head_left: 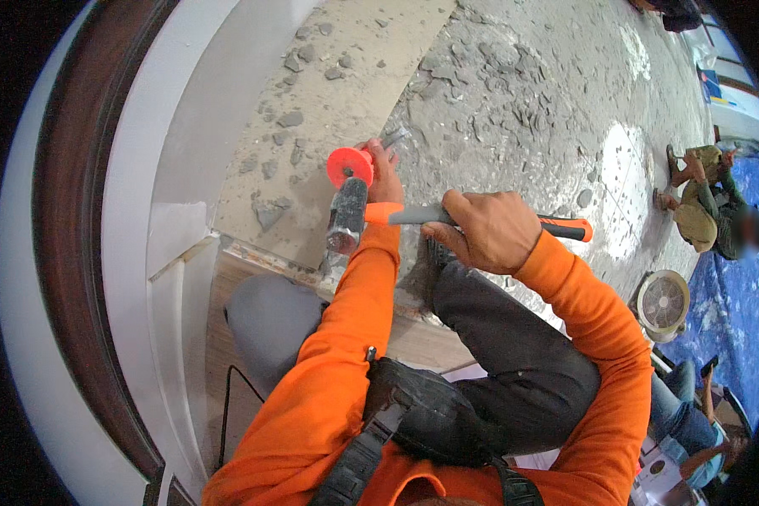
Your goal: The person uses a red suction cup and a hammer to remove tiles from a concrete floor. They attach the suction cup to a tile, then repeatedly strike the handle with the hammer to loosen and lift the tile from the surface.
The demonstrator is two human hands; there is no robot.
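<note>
Floor (557, 93) first, biggest thing in view: rough grey, strewn w/ broken chips (447, 72), bordering a smooth beige strip (396, 38) on the L. Hammer (417, 216) next: its head is over the L forearm & close to the red-orange guard (346, 158) in view; gap, if any, can't tell from one angle. Chisel (395, 137) sits between guard & floor, blade pointing up-R, approx. at the beige/grey border; can't tell if its tip touches.

To do it well, imo: set the tip firmly before each blow, hold a low, steady angle, strike square on the end & in line w/ the shaft. Short, controlled swings; a glancing hit could slip past the guard onto fingers or wrist. Clear loose chips from the edge so the tip seats properly.

Grip: R hand (493, 232) is clamped round the hammer handle approx. midway, thumb along it, butt end sticking out behind. L hand (384, 181) is wrapped round the chisel below the guard, fingers closed, palm side mostly hidden.
</note>
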